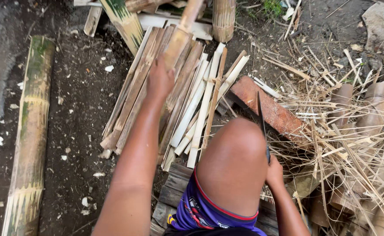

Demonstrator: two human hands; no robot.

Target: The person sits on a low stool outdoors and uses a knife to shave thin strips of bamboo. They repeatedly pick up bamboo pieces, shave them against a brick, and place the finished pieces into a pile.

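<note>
My left hand (159, 81) is stretched forward and grips a split bamboo slat (179, 32) that reaches up to the top of the view, over a pile of bamboo slats (192, 100) on the ground. Beside my bare knee (233, 148), my right hand (274, 171) holds a dark knife (262, 120) by the handle, blade pointing up and away from me. The knife's tip lies close to a reddish wooden block (270, 109).
A long green bamboo pole (30, 131) lies on the dirt at the left. Thin bamboo shavings and short cut sections (354, 131) are heaped at the right. I sit on a wooden plank seat (174, 192). More bamboo pieces (224, 17) stand at the top.
</note>
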